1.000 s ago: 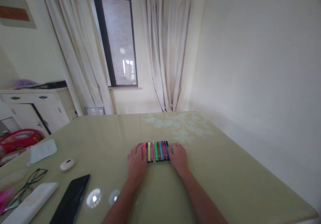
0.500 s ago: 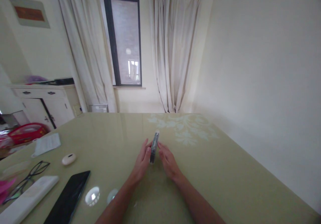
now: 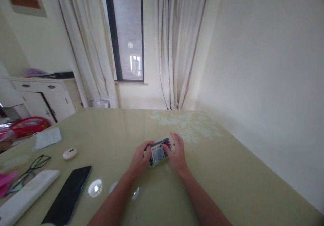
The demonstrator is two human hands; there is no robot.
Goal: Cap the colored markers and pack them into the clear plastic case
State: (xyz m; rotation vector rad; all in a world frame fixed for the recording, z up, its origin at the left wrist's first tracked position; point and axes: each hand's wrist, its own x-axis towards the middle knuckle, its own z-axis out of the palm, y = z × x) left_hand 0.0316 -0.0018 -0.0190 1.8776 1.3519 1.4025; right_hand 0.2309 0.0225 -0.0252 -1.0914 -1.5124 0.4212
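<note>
Between both hands, just over the table, is a small flat clear plastic case (image 3: 158, 153) with a printed blue-and-white label and dark and coloured contents, too blurred to name. Its broad labelled face is turned up toward me, its right end tilted higher. My left hand (image 3: 139, 158) grips the left end, thumb along the near face. My right hand (image 3: 178, 155) holds the right end, with the thumb across the label's corner and the fingers round the far side.
Left on the glossy green table (image 3: 227, 185) lie a black phone (image 3: 68, 195), a long white object (image 3: 30, 195), eyeglasses (image 3: 32, 172), a small round pale case (image 3: 70, 153) and a face mask (image 3: 48, 138). A wall (image 3: 273, 84) runs along the right side.
The plastic case has turned from edge-on to showing its labelled face. My right hand has moved up and right and now grips its right end. The view has tilted slightly downward.
</note>
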